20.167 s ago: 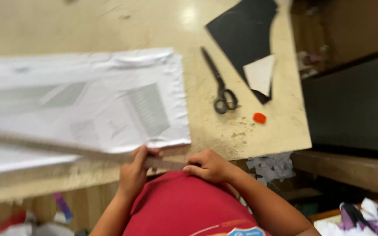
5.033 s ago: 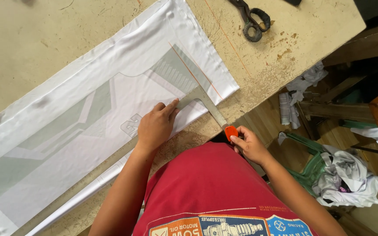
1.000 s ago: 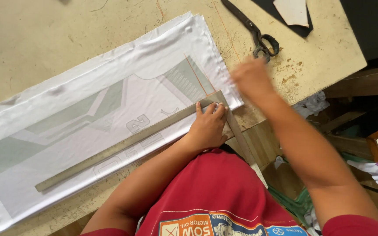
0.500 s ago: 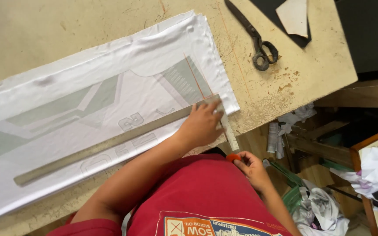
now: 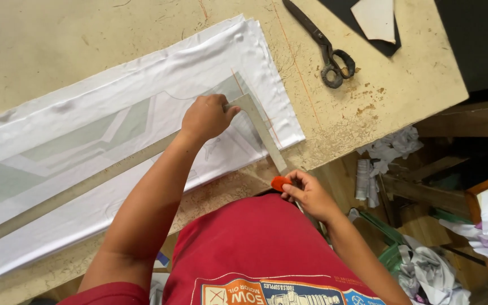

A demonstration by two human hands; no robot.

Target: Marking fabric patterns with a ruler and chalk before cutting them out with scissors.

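White fabric (image 5: 114, 113) with pale grey-green printed shapes lies flat across the worn table (image 5: 57, 39). A long metal L-shaped square ruler (image 5: 261, 127) rests on it, its short arm reaching the table's near edge. My left hand (image 5: 205, 117) presses down on the ruler's corner. Near the table's edge, at the end of the short arm, my right hand (image 5: 306, 195) pinches a small orange piece of chalk (image 5: 279, 182).
Black-handled scissors (image 5: 326, 48) lie at the table's far right, beside a black sheet (image 5: 357, 25) with a pale paper piece (image 5: 377, 17) on it. Fabric scraps (image 5: 393, 147) and crumpled cloth (image 5: 425, 271) litter the floor to the right.
The ruler and my left hand have shifted farther up the fabric. My right hand came back from the cloth's far corner to the table's near edge, holding the orange chalk.
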